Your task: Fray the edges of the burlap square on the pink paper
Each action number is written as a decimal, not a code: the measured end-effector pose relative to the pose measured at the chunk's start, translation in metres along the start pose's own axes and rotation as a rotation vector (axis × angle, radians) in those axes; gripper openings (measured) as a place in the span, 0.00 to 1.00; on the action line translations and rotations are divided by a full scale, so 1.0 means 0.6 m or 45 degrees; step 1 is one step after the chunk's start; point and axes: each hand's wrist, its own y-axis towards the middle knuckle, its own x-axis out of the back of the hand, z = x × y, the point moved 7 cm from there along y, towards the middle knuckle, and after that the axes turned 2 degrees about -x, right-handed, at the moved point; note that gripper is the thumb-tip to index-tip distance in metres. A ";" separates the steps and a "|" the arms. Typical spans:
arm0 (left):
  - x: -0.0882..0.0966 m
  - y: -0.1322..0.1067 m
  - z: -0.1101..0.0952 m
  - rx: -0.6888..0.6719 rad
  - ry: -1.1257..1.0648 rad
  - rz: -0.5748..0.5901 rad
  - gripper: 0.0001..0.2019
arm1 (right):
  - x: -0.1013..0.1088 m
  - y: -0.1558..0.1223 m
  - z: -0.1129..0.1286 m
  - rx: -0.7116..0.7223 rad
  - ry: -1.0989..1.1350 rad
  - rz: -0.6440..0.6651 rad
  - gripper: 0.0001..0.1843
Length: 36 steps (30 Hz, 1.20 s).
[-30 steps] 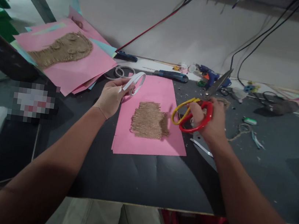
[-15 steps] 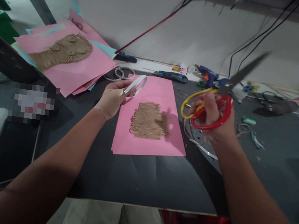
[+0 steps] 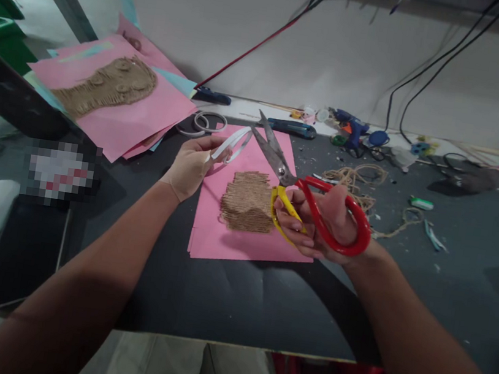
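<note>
My left hand [image 3: 191, 166] pinches a looped white strip [image 3: 233, 142] above the far left part of a pink sheet [image 3: 222, 246]. In my right hand [image 3: 323, 222] is a pair of scissors [image 3: 282, 170] with one red and one yellow handle. Thumb and fingers are through the handles, and the blades stand a little apart. Their tips point far left, close beside the strip's loop. A flat brown patch of twine rows [image 3: 247, 202] lies on the pink sheet, its right edge partly behind my right hand.
Pink sheets with a brown twine shape [image 3: 120, 82] lie at the far left. Grey rings [image 3: 209, 122], a utility knife [image 3: 292, 128] and a blue glue gun [image 3: 353, 130] line the back. Loose twine [image 3: 362, 181] and a small green-and-white piece [image 3: 421, 203] lie to the right.
My right hand has moved left and turned the scissors, so the blades now point at the white strip and have parted. The loose twine has come into view. My left hand stays nearly still.
</note>
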 end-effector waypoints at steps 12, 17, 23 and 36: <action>-0.001 0.000 0.003 0.002 -0.006 0.054 0.13 | 0.019 0.002 -0.004 -0.121 0.010 -0.092 0.38; -0.004 -0.002 -0.001 0.003 -0.062 0.066 0.13 | 0.016 0.002 0.000 -0.114 0.040 -0.060 0.37; -0.008 -0.003 -0.001 0.024 -0.075 0.071 0.11 | 0.012 0.000 0.003 -0.137 0.028 -0.076 0.37; -0.007 -0.001 0.001 0.014 -0.174 0.087 0.14 | 0.003 0.000 -0.002 -0.157 0.083 0.068 0.39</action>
